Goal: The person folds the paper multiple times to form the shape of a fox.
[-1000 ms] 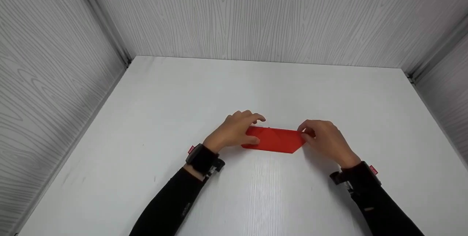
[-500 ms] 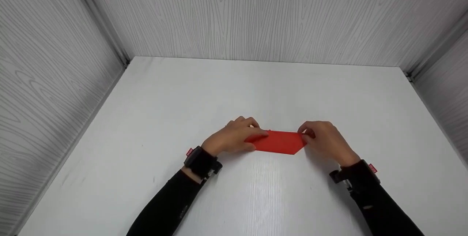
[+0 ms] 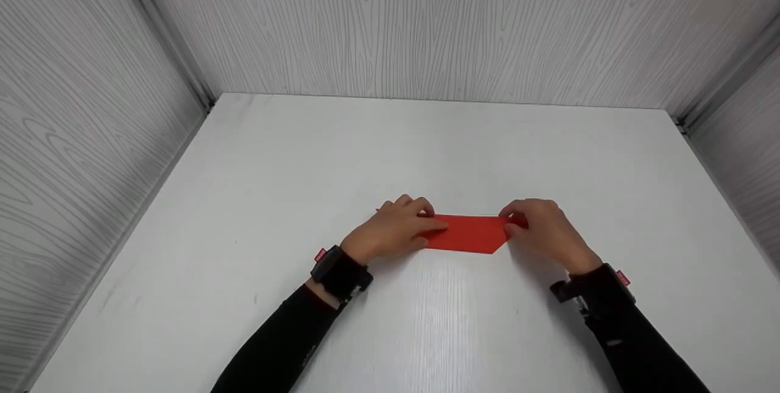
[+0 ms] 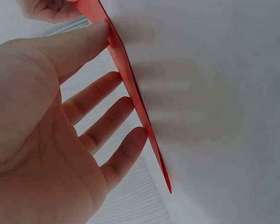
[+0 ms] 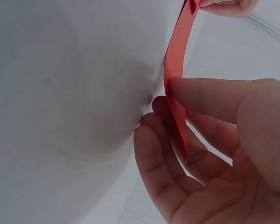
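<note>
"Where's the thin red paper strip with the slanted end (image 3: 468, 236)?"

"On the smooth white tabletop (image 3: 426, 320), its right tip lifted slightly."

"And the hands?"

"At the strip's left end, the left hand (image 3: 391, 231) is spread, fingertips pressing on it. At its right end, the right hand (image 3: 545, 231) pinches the tip between thumb and fingers."

"What's changed?"

"A second ago the left index finger hung past the strip's far edge; now it rests on the strip. I'd judge both ends steadied."
</note>
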A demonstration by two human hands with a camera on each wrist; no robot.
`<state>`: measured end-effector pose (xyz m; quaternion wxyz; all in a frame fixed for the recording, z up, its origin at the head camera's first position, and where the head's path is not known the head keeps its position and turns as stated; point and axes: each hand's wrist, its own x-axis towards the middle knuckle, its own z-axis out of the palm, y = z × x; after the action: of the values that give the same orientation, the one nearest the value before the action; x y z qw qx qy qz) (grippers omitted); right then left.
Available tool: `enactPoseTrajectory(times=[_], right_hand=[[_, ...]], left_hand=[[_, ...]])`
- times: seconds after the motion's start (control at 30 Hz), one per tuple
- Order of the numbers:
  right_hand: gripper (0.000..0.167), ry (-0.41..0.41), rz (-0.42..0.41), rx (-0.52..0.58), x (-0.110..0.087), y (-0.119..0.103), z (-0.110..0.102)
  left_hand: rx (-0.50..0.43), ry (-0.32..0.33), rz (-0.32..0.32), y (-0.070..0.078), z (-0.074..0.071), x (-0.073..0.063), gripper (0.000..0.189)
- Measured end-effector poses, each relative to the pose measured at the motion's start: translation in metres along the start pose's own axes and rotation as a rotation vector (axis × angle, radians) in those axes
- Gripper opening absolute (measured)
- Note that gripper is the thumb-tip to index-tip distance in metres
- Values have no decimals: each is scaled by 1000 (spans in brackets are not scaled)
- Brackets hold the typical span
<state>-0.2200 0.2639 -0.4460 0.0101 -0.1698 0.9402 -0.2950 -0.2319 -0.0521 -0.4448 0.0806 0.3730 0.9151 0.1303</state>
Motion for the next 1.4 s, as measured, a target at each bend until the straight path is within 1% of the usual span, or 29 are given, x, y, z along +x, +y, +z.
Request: enactPoseTrajectory(times=[0.17,0.3,0.37,0.47,0.6,0.77,0.87,0.97,1.1,1.23,1.3,1.4], right_hand=[[21,4,0,29,2,0,0],[22,-11,-22,66,5,-1,2],[22,-15,-38,78,6,-3,3],[22,-12,-61,91,7,-6,4],[22,-15,-76,107,8,-9,5],[21,-30,-116,147,7,-14,5],[21,-57,-162,168,6,-17,6],[23,-97,-202,176,5,-20,7],[24,-150,-236,189,3,-24,9],[25,-188,-270,203,1,-28,12],[24,-194,-298,184,0,-31,13],[21,-184,-349,124,-1,-35,16]], left_hand=[[48,34,-11,2,3,0,47],[86,37,-10,3,3,2,46],[100,40,8,4,3,4,44],[102,50,51,5,3,6,41],[126,58,98,5,4,7,40],[221,64,132,6,6,6,34],[245,80,153,7,6,5,32],[239,81,142,8,6,5,36],[225,43,91,8,6,6,44],[211,30,70,8,5,6,45],[200,41,68,9,5,6,44],[199,47,66,9,5,4,45]])
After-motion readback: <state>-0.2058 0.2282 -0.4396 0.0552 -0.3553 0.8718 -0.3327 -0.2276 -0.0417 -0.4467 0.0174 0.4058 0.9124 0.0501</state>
